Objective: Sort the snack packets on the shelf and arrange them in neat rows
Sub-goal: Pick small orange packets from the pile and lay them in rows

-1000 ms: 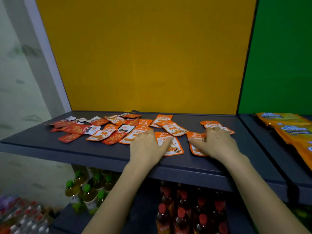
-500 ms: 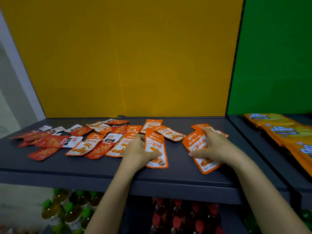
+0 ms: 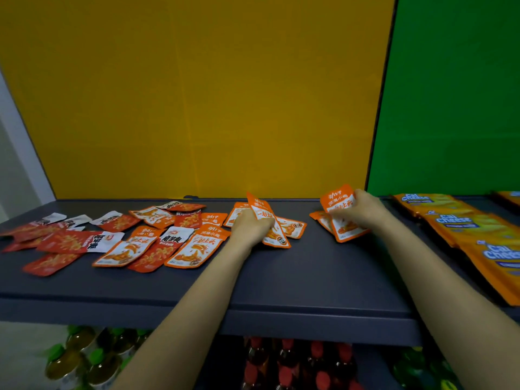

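Observation:
Several small snack packets lie scattered on a dark grey shelf (image 3: 309,277). Red-and-white packets (image 3: 70,242) sit at the left, and orange packets (image 3: 194,247) overlap them toward the middle. My left hand (image 3: 250,226) grips an orange packet (image 3: 274,235) and holds it tilted up off the shelf. My right hand (image 3: 363,211) grips another orange packet (image 3: 339,205), raised above one more orange packet (image 3: 320,218) that lies flat. An orange packet (image 3: 294,226) lies just right of my left hand.
A yellow back panel (image 3: 197,94) closes the shelf behind; a green panel (image 3: 455,94) backs the neighbouring bay. Large orange cheese snack bags (image 3: 464,223) lie on the right shelf. Bottles with green caps (image 3: 84,358) and red caps (image 3: 295,367) stand on the shelf below.
Both hands went from pressing flat on orange packets to gripping them and lifting them off the shelf. The camera moved closer and tilted.

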